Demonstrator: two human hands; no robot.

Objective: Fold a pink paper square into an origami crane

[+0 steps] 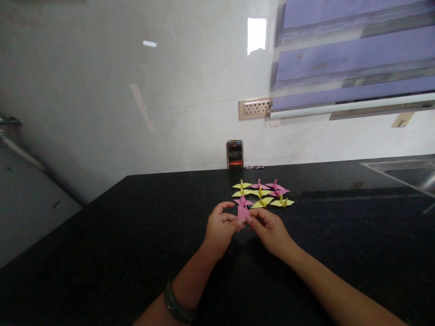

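Seen from the head camera, low in the middle of the frame: left hand [220, 224] and right hand [268, 228] brought together above a black countertop [118, 235], fingertips meeting on a small pink folded paper piece [242, 213]. Left hand curled narrow, thumb and forefinger arched over the pink paper's left edge and pinching it; right hand likewise closed narrow, fingers pinching the paper's right side. Pink piece held upright between the two hands, just above the counter, at centre frame; exact fold too small to make out. Dark band [176, 305] worn on the left wrist, at the bottom of the frame. Just beyond the hands, slightly right of centre, a cluster of finished paper cranes [261, 194] laid on the counter in rough rows, yellow and pink mixed, close together and some touching; the nearest pink one lying right behind the held piece. Farther back, against the wall at centre, a small dark box [234, 154] stood upright, its face blurred. Beside it to the right, a short string of small dark beads or the like, too small to tell. Pale glossy tiled wall [136, 113] filling the upper half; a perforated metal plate [254, 108] set into it right of centre. Upper right taken by blurred purple slats [353, 50]. Edge of a metal sink [401, 170] at the right margin.
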